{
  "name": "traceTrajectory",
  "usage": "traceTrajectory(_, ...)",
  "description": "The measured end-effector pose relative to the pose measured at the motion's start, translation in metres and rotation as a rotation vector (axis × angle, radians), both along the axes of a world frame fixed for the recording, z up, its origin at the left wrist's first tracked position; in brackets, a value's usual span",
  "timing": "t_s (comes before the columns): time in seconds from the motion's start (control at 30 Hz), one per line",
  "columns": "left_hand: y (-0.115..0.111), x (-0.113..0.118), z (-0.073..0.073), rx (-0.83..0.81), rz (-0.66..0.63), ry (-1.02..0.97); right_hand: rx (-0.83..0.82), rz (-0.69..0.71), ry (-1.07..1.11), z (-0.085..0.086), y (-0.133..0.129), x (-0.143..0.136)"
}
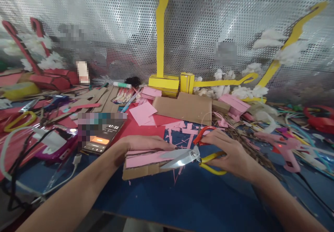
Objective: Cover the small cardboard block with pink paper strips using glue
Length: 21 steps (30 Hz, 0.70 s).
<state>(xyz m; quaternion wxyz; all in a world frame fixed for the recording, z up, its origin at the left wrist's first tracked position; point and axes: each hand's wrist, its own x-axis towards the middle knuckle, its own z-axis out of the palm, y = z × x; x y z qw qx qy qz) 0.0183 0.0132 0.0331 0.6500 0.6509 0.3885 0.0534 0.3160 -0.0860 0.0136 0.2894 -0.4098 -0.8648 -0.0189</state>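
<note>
My left hand [148, 142] lies over the back edge of a cardboard piece [142, 171] faced with pink paper [146, 159], its fingers pressed against it. In my right hand [232, 152] are scissors [184, 157] with one red and one yellow handle. The scissor blades point left and lie across the right end of the cardboard piece, slightly parted. Thin pink paper scraps [191, 139] lie behind the blades on the blue table surface [169, 200].
A lit phone [104, 136] and a purple device [56, 148] with cables are at the left. Brown cardboard [185, 108] and yellow paper mallet shapes [164, 82] stand behind. A pink glue gun [283, 148] lies at the right, before a perforated metal panel [198, 33].
</note>
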Motion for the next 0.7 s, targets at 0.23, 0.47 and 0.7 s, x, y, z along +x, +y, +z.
traceTrajectory(0.23,0.0023,0.0014,-0.0026,0.067,-0.017,0.004,-0.025,0.000,0.009,-0.0031,0.0009,0.0012)
traceTrajectory(0.47,0.0048,0.0020,-0.0070,-0.037,-0.036,-0.070,-0.018,-0.030,0.062,-0.0040,0.0020,0.0015)
traceTrajectory(0.7,0.0026,0.0027,-0.0042,-0.025,-0.025,-0.074,-0.022,-0.060,0.066,-0.0074,0.0021,0.0025)
